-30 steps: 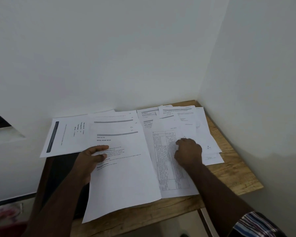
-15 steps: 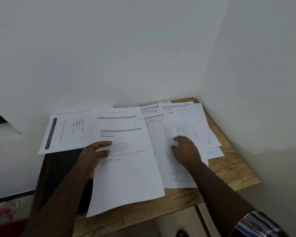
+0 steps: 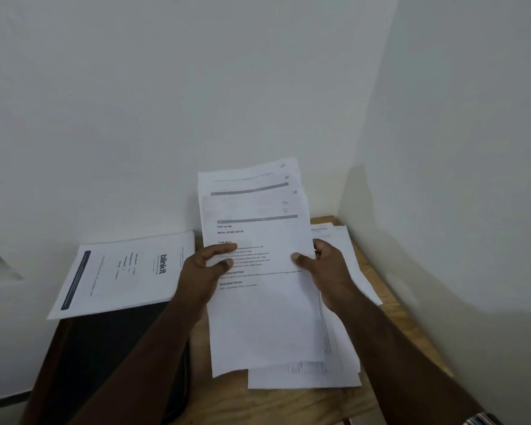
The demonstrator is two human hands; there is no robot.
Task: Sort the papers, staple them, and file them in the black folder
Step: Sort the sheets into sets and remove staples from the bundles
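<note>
I hold a fanned stack of printed papers [image 3: 259,317] up off the table, top sheet headed with grey bars and handwritten numbers at its right corner. My left hand [image 3: 203,271] grips the stack's left edge, thumb on the front. My right hand [image 3: 325,271] grips the right edge, thumb on the page. A second pile of papers [image 3: 344,357] lies on the wooden table [image 3: 288,406] beneath. A "blinkit" sheet [image 3: 126,271] lies at the left, partly over the black folder [image 3: 111,363]. No stapler is in view.
White walls meet in a corner right behind the table. The table's right edge [image 3: 411,326] runs close to the side wall. The folder hangs over the table's left part, near the front edge.
Both hands have lifted the left stack of papers off the table and raised it upright. My right hand left the table-printed sheet on the right pile and took the stack's right edge.
</note>
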